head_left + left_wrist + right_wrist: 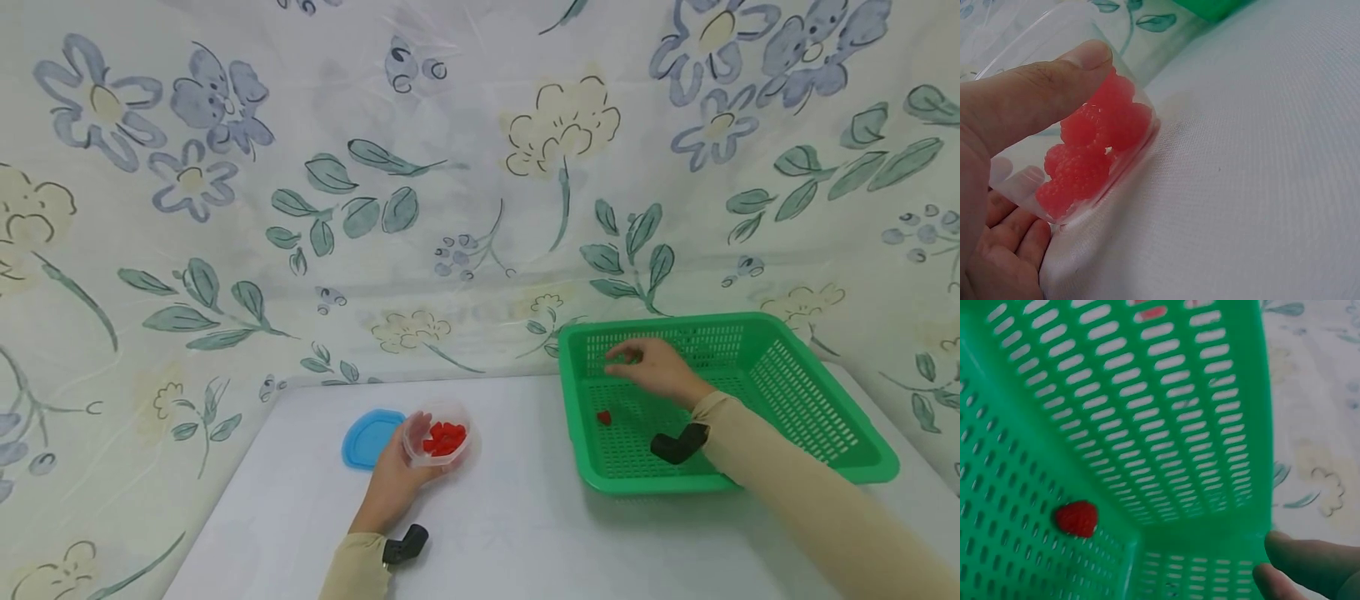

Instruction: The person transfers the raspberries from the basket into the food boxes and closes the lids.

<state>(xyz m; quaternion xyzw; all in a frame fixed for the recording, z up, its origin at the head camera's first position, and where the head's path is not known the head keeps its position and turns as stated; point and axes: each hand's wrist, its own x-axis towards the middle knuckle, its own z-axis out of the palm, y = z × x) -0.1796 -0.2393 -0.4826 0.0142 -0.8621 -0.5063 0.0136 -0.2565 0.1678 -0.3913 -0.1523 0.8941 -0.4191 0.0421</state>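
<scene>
My left hand (401, 471) grips a clear plastic tub (438, 454) that stands tilted on the white table. Several red raspberries (1094, 137) lie inside it, seen through the wall below my thumb in the left wrist view. Over the green plastic basket (825, 467) hovers my right hand (651, 367), its fingers loosely bent with nothing visible between them. A single raspberry (1077, 519) lies on the basket's slotted floor, below and apart from that hand. Only the thumb and fingertip area of the right hand shows in the right wrist view.
A blue lid (367, 440) lies flat on the table just left of the tub, partly behind my left hand. White cloth covers the table (517, 517). A floral curtain (480, 208) hangs along the back edge, close behind the basket.
</scene>
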